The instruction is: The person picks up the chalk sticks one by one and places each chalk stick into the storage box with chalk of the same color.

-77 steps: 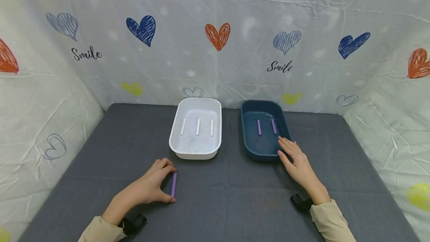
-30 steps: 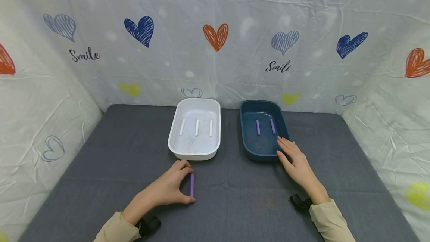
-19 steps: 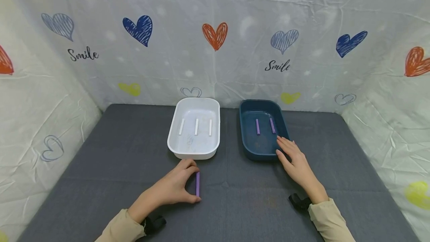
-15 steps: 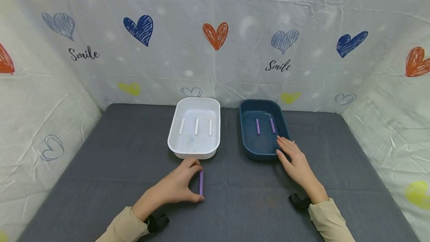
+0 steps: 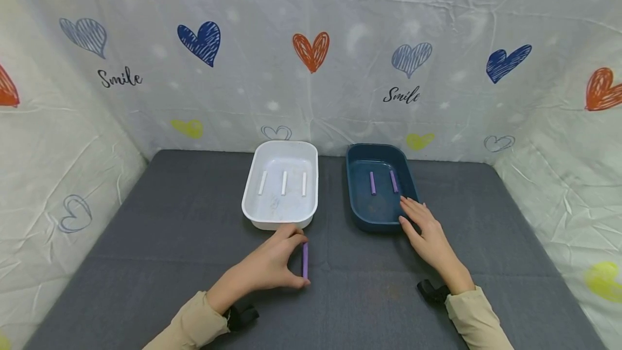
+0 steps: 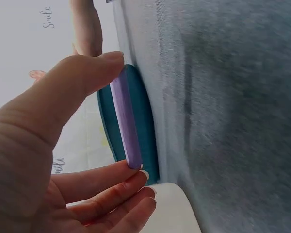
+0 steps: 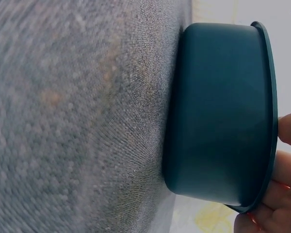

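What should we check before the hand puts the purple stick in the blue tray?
1. Purple stick pinched between thumb and fingers of the left hand: ok.
2. Right hand resting on the near right rim of the blue tray, steadying it: ok.
3. Free floor in the blue tray beside its two purple sticks: ok.
4. White tray holds only white sticks, so the colours are sorted: ok.
5. Path across the grey cloth from stick to blue tray free of things: ok.
6. Stick lifted off the cloth: cannot tell.
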Tool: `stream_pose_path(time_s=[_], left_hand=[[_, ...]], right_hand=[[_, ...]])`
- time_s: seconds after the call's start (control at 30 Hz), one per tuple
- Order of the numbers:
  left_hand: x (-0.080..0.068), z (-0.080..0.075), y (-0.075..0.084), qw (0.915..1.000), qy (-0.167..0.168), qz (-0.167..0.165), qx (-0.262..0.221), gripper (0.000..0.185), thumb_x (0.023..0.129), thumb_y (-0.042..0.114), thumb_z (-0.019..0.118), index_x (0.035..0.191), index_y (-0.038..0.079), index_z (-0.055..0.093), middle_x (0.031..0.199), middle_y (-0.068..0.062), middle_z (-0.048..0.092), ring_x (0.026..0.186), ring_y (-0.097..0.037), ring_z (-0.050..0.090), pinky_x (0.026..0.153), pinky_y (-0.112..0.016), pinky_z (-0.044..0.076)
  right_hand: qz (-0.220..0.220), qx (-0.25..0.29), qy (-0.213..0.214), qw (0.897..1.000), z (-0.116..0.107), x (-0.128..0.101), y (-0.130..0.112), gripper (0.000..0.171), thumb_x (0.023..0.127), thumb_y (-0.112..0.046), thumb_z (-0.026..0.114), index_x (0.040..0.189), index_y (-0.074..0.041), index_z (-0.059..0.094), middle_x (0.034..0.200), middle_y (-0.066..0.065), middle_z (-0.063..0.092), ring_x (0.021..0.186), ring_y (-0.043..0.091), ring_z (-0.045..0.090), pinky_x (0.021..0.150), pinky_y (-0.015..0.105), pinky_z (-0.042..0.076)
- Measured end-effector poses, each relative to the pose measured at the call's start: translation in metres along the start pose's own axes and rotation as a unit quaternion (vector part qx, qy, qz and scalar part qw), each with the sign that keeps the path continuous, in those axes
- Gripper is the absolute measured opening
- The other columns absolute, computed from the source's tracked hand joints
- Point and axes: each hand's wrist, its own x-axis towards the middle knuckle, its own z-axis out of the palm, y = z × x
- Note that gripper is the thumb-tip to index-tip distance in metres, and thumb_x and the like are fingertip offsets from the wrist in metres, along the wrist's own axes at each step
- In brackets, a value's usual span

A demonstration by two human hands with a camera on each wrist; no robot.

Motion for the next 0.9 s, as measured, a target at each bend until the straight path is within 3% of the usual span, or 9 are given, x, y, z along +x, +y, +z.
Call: stream_pose_path(time_s=[0.33, 0.9], left_hand=[[0.019, -0.001, 0.011, 0.9995, 0.007, 0.031, 0.000, 0.071, 0.062, 0.036, 0.093, 0.113, -0.005, 0.066, 0.111, -0.004, 0.050, 0.102, -0.018, 0.048, 0.088, -0.033, 0.048], [0.057, -0.021, 0.027, 0.9990, -0.001, 0.044, 0.000, 0.071, 0.066, 0.039, 0.092, 0.117, -0.003, 0.065, 0.115, -0.006, 0.052, 0.107, -0.020, 0.049, 0.090, -0.033, 0.049]], right_hand=[[0.001, -0.001, -0.003, 1.000, 0.000, 0.000, 0.001, 0.047, 0.103, -0.019, 0.055, 0.142, 0.006, 0.050, 0.149, 0.020, 0.046, 0.140, 0.041, 0.036, 0.116, 0.058, 0.020], [0.002, 0.001, -0.004, 1.000, 0.000, 0.000, 0.001, 0.047, 0.103, -0.020, 0.055, 0.143, 0.005, 0.049, 0.149, 0.020, 0.045, 0.141, 0.040, 0.035, 0.117, 0.056, 0.018]])
